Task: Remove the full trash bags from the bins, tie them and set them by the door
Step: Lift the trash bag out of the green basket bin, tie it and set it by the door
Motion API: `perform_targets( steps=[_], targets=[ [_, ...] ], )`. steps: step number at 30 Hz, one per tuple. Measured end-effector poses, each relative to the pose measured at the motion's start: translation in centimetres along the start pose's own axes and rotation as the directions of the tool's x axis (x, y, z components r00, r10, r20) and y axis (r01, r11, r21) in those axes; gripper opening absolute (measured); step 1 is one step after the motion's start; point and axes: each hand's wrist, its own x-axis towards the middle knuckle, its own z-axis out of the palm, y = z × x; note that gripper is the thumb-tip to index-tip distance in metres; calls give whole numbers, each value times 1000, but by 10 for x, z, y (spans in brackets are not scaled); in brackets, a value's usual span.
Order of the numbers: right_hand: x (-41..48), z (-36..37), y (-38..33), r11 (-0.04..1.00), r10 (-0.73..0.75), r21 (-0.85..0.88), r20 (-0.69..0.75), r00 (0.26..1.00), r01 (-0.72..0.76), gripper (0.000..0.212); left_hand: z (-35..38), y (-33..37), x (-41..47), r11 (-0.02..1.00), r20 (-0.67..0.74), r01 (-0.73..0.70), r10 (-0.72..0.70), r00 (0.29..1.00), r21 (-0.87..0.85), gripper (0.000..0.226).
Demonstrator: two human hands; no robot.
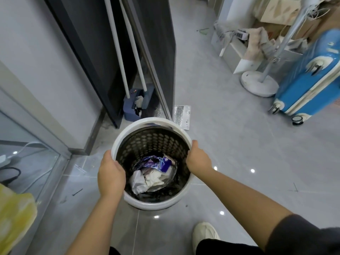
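Nearest, a pale shoe (205,234) stands on the grey tiled floor (239,144), just right of the dark trouser leg. At the near left edge lies something yellow and patterned (14,214); what it is cannot be told.

Just beyond, both bare forearms reach to a round bin (152,206) with a white rim and a black perforated inner wall. It is directly in front of the person, near the left wall. The left hand (111,174) grips the rim on its left side, fingers curled over the edge. The right hand (198,159) grips the rim on the right, thumb lying along the outside and fingers hooked inside. At the bottom of the bin sits the trash (154,173): crumpled white paper and a purple-and-blue wrapper. Whether a bag lines the bin cannot be told clearly.

Just behind the bin, a silver foil pouch (182,115) lies flat on the floor. To its left a blue dustpan (136,105) sits beside a dark panel, with two white handles (117,45) rising from it.

Farther right stand a white round fan base (259,83) and a blue suitcase (311,74) on wheels, with boxes and cloth behind them.
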Motion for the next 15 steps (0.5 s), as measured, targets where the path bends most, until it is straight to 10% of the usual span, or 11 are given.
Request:
perform_targets(
  steps=[8,15],
  targets=[
    [-5,-22,27,993,52,106,-104,993,-41,29,-14,52,-4,975,-71,-218,216,974,-30,42],
    [-6,-52,94,926,343,217,-147,928,-308,31,21,125,-15,943,168,-321,331,929,-86,37]
  ],
)
